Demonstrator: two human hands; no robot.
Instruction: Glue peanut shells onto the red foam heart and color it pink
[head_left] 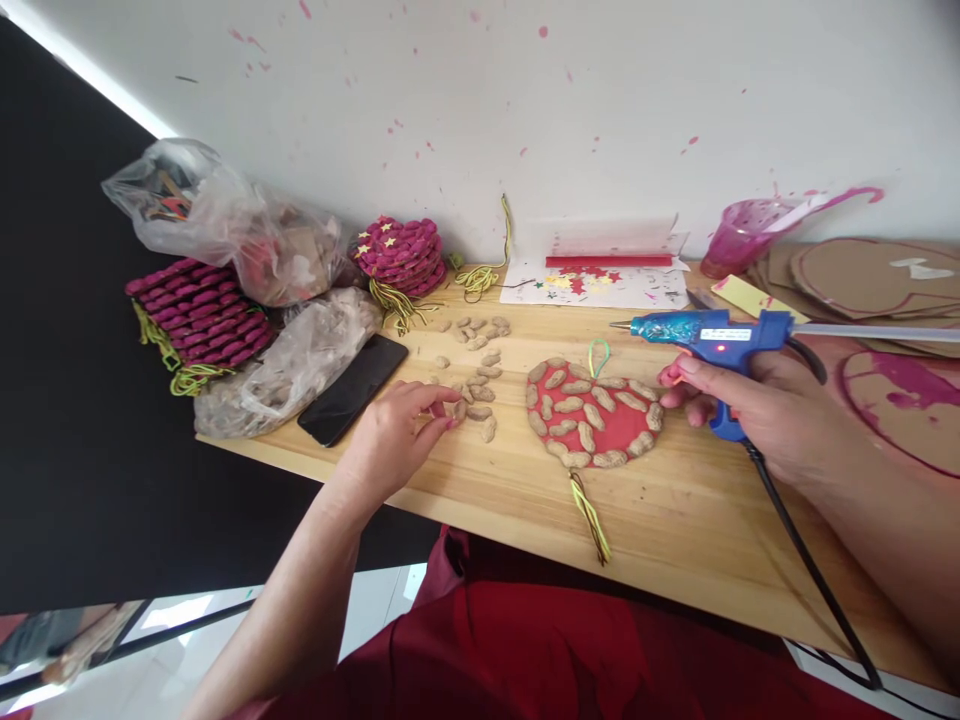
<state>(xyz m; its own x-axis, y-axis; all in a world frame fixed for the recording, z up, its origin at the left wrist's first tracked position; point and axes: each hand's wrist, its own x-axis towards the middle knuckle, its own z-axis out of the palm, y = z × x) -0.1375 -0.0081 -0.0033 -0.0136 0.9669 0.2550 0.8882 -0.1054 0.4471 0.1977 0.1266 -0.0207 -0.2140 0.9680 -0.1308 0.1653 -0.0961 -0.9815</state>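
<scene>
Wooden tabletop [487, 490] against a paint-spotted wall [450, 120]. One red heart-shaped piece [615, 430], faced with peanuts, lies between the hands; the right hand [787, 420] is nearer, just beside its edge. One peanut [460, 410], left of the heart, sits between thumb and forefinger of the left hand [394, 430]; pinched or merely touched, cannot tell. One blue glue gun [679, 328] is clasped in the right hand, long axis crosswise, nozzle pointing left. Loose peanuts [480, 393] and a black phone [352, 390] flank the left hand.
</scene>
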